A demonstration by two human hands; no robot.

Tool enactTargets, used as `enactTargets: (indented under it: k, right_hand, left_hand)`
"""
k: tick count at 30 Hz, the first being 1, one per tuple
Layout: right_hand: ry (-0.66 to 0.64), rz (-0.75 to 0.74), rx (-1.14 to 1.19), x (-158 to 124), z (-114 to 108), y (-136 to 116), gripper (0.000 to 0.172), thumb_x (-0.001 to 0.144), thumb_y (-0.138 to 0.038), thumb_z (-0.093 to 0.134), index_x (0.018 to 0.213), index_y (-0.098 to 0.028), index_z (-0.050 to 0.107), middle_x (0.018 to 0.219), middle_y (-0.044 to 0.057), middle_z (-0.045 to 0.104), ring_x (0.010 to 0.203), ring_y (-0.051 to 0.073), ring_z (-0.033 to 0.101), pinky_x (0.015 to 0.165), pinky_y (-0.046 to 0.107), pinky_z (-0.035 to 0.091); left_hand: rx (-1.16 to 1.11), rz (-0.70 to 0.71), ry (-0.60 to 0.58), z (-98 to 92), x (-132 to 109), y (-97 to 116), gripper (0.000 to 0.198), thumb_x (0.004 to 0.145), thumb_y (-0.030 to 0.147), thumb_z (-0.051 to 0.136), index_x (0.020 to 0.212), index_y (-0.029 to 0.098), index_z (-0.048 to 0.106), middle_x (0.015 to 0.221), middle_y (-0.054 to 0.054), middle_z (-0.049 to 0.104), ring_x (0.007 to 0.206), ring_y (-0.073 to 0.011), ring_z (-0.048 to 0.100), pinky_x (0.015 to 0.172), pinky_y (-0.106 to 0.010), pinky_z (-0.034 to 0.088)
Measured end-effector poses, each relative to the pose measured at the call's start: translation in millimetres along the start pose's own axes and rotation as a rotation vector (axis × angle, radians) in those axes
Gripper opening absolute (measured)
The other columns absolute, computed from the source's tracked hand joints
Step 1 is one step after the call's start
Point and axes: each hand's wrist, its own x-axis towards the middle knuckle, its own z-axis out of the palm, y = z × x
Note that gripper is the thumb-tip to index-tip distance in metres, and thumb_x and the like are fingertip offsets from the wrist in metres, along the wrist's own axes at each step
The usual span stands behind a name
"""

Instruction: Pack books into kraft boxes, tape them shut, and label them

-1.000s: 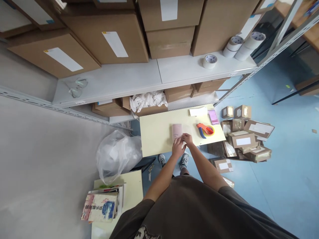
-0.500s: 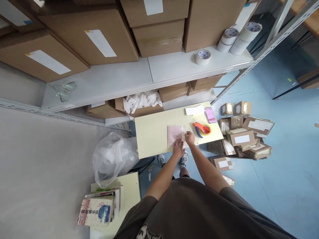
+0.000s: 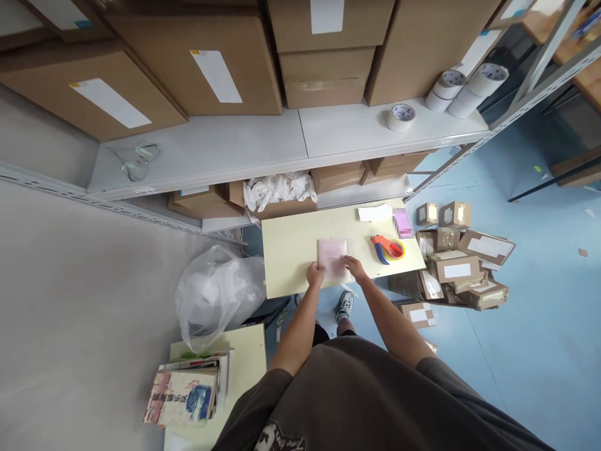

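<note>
A flat pink book-like packet (image 3: 333,255), with what looks like a clear wrap at its right edge, lies on the pale yellow table (image 3: 288,241). My left hand (image 3: 315,274) grips its lower left edge, thumb over the top. At the right edge, the fingers of my right hand (image 3: 354,267) hold the packet's side. To the right of that hand sits an orange and blue tape dispenser (image 3: 385,248) beside a yellow roll of tape (image 3: 400,250). White paper slips (image 3: 374,213) and a purple-pink item (image 3: 402,223), partly blurred out, lie near the table's far right corner.
Shelves ahead carry cardboard boxes (image 3: 197,69), white tape rolls (image 3: 401,118) and glasses (image 3: 141,160). White gloves or cloths (image 3: 280,190) fill a lower box. Parcels (image 3: 457,266) pile up at right. A plastic bag (image 3: 218,294) and stacked books (image 3: 181,398) are at left.
My left hand has moved left from the packet's lower right part to its lower left edge. My right hand has shifted onto the packet's right side. The camera view has shifted slightly.
</note>
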Motion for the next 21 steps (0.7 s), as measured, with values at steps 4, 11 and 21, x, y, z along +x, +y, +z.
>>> enactTargets:
  k: [4, 11, 21]
  right_hand:
    - [-0.018, 0.116, 0.153, 2.7, 19.1, -3.7, 0.039, 0.074, -0.037, 0.077, 0.110, -0.020, 0.079, 0.117, 0.014, 0.080, 0.108, 0.028, 0.074, 0.101, 0.046, 0.058]
    - [-0.212, 0.282, 0.359, 13.8, 47.1, -13.5, 0.026, 0.088, -0.043, 0.067, 0.105, -0.025, 0.075, 0.111, 0.009, 0.081, 0.111, 0.025, 0.073, 0.104, 0.042, 0.055]
    - [0.064, 0.284, 0.435, 27.8, -39.6, -7.9, 0.051, 0.101, -0.061, 0.041, 0.113, -0.023, 0.072, 0.129, 0.015, 0.078, 0.126, 0.029, 0.071, 0.110, 0.045, 0.055]
  left_hand:
    - [-0.066, -0.047, -0.011, -17.6, 6.9, 2.0, 0.018, 0.076, 0.016, 0.075, 0.094, 0.019, 0.071, 0.084, -0.004, 0.075, 0.080, -0.0215, 0.072, 0.074, -0.029, 0.053]
    - [0.053, 0.301, -0.007, -22.1, -18.2, 32.9, 0.025, 0.082, 0.018, 0.075, 0.106, 0.024, 0.070, 0.103, -0.003, 0.078, 0.094, -0.0185, 0.072, 0.088, -0.028, 0.054]
    - [0.476, 0.409, -0.229, 73.9, -51.3, 36.3, 0.064, 0.089, 0.029, 0.078, 0.150, 0.017, 0.061, 0.161, -0.022, 0.054, 0.154, -0.0380, 0.044, 0.125, -0.047, 0.036]
